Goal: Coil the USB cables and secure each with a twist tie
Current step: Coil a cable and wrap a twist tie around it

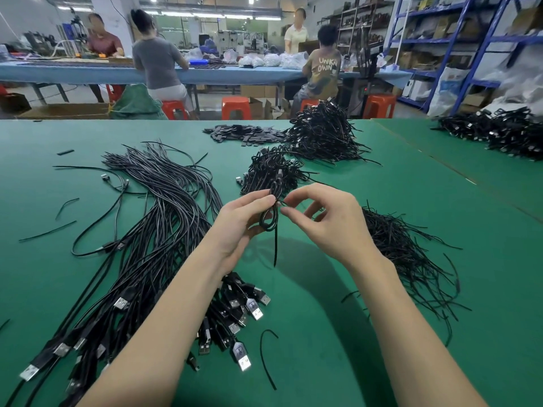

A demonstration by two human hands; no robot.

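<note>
Two hands meet mid-frame: my left hand (245,218) pinches a small coiled cable (269,212) so its loops stay together, while my right hand (326,218) pinches a thin twist tie (284,203) at its waist. Loose cables (141,230) lie left, spare ties (405,254) right, finished coils (273,171) beyond.

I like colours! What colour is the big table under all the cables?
Green. The table shows plainly in the head view.

Orange stools (235,107), blue shelving (482,39)
</note>
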